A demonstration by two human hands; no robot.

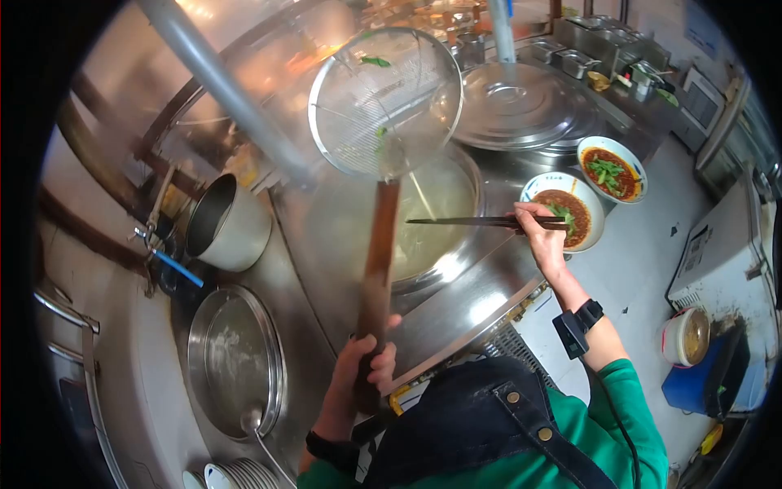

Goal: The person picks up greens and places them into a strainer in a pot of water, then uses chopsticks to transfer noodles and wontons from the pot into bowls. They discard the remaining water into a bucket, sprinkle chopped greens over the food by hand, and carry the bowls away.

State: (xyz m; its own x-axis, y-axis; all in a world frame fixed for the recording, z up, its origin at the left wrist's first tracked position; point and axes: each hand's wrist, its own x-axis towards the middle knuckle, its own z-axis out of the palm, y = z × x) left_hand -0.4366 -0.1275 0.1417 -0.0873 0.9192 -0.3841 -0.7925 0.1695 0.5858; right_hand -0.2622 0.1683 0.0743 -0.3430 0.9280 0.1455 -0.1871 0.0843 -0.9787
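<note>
My left hand (362, 359) is closed around the long wooden handle of a round mesh strainer (387, 90). The strainer is raised over a large pot (479, 204) of cloudy, steaming liquid. A few green leaves cling to its mesh, and a thin pale strand shows below it. In my right hand (539, 232) is a pair of dark chopsticks (464, 221), their tips pointing left over the pot. That hand is at the left edge of a white bowl (597, 220) holding red-brown sauce and green leaves. A second, similar bowl (639, 187) stands just beyond it.
A large steel lid (521, 102) lies behind the pot. A deep metal pot (244, 240), a round basin (195, 359) with a ladle (252, 420) and stacked plates (244, 474) are at left. A pipe (220, 81) slants across the upper left. A blue bin (692, 391) stands at right.
</note>
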